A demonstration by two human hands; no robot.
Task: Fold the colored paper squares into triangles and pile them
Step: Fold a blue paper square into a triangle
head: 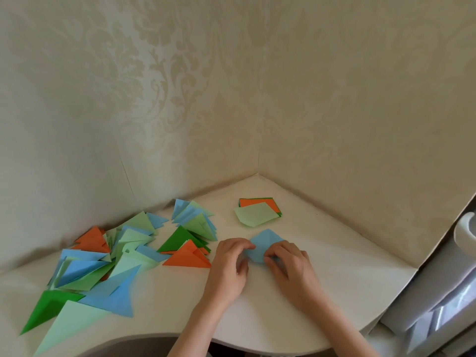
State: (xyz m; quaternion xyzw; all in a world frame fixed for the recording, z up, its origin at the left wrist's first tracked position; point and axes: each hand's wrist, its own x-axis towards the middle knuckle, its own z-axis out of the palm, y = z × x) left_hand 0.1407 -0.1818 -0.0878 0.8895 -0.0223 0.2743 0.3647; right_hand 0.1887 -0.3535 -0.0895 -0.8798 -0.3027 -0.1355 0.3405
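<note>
Both hands down on the white worktop (322, 266), close to its front edge and a little right of the middle. Left hand (229, 269) with fingers curled, fingertips pinching the left corner of a blue paper square (262, 244). Right hand (291, 266) also curled, fingers pressing and gripping the lower right part of the same blue sheet. Blue paper lying flat between the two hands, one corner pointing toward the back corner of the worktop; fold itself partly hidden under the fingers, so not clear how far folded.

Just behind the blue sheet, nearer the back corner, a small stack of unfolded squares (257, 211): pale green on top, orange and dark green edges showing under it.

Along the left side of the worktop, from the back edge to the front left edge, a loose pile of folded triangles (108, 261) in blue, pale green, dark green and orange, many overlapping. One orange triangle (186, 257) at the right end of the pile, just beside the left hand, not touching.
</note>
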